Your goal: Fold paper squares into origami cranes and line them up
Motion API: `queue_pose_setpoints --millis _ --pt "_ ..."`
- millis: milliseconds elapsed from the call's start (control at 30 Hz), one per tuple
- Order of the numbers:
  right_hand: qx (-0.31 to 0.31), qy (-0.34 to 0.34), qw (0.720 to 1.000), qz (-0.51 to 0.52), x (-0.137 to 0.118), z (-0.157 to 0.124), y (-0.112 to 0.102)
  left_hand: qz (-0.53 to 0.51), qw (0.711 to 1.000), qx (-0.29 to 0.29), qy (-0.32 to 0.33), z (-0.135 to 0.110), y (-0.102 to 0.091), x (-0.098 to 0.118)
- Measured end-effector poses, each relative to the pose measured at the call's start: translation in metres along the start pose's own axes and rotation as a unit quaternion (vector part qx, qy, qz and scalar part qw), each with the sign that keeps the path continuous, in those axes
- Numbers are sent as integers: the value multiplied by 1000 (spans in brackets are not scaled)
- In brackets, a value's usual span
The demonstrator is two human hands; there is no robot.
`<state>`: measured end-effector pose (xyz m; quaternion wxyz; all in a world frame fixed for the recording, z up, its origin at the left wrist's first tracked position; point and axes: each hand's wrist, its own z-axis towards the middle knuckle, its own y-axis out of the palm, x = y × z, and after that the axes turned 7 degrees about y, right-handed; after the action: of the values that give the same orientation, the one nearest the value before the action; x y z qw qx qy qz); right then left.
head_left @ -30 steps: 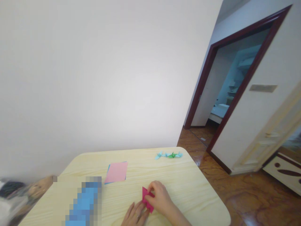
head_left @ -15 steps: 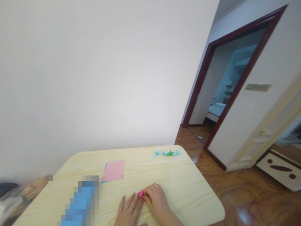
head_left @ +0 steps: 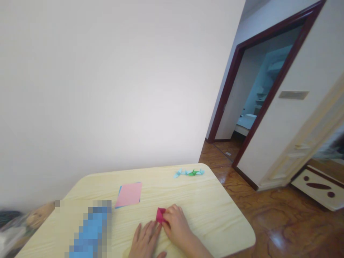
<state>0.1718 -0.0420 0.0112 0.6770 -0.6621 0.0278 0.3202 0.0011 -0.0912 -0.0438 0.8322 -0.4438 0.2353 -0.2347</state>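
A small folded piece of dark pink paper (head_left: 160, 215) lies on the table in front of me, part of it lifted into a fold. My right hand (head_left: 176, 222) pinches its right side between thumb and fingers, covering that edge. My left hand (head_left: 145, 239) rests flat on the tabletop with fingers spread, its fingertips touching the paper's lower left edge. Farther left is a stack of square paper (head_left: 129, 194), pink on top with blue showing at the edges. Several small folded paper figures (head_left: 189, 173), light blue and green, stand in a row near the far edge.
The pale wood-grain table (head_left: 215, 211) has rounded corners and stands against a white wall (head_left: 120, 89). A blurred-out blue shape (head_left: 90, 229) covers the table's left part. To the right are a brown floor (head_left: 236, 186), a doorway and a low cabinet (head_left: 319, 186).
The pink paper has gone from a small triangle to a more opened, squarish shape. My right hand has shifted slightly up and stays on it. My left hand has moved slightly lower.
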Motion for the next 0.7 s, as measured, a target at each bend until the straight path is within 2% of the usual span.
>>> queue_pose_setpoints --millis 167,333,700 --pt "-13 -24 1000 2 10 7 0 10 1000 -2 11 3 -1 0" --pt "-11 -21 1000 -9 15 11 -4 15 999 -3 35 4 -2 1" --pt "-73 -34 996 -29 24 30 -2 -2 999 -1 39 3 1 -1"
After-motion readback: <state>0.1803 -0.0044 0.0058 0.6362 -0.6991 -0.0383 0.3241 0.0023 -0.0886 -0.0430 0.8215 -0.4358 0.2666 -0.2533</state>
